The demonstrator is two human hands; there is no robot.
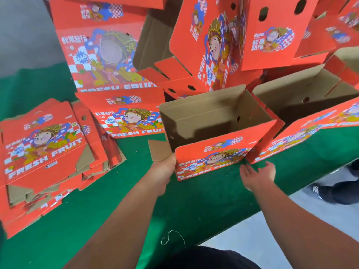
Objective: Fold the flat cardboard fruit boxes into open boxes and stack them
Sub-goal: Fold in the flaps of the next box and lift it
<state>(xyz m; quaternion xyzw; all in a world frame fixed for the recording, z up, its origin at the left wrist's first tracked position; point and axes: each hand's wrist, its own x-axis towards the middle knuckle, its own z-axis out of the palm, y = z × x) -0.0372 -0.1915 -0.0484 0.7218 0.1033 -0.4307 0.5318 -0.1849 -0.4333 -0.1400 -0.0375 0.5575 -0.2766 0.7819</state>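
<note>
We have box [219,133] upright on desk [194,200], open top, flat stack [48,152] to left. Left hand [165,167] grips box's near-left corner; right hand [258,175] spread, empty, just off lower right corner. We judge cardboard light, stiff, creasable: hold corners

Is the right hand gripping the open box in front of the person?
No, the right hand is open with fingers spread, just short of the open box, while the left hand holds its near-left corner.
</note>
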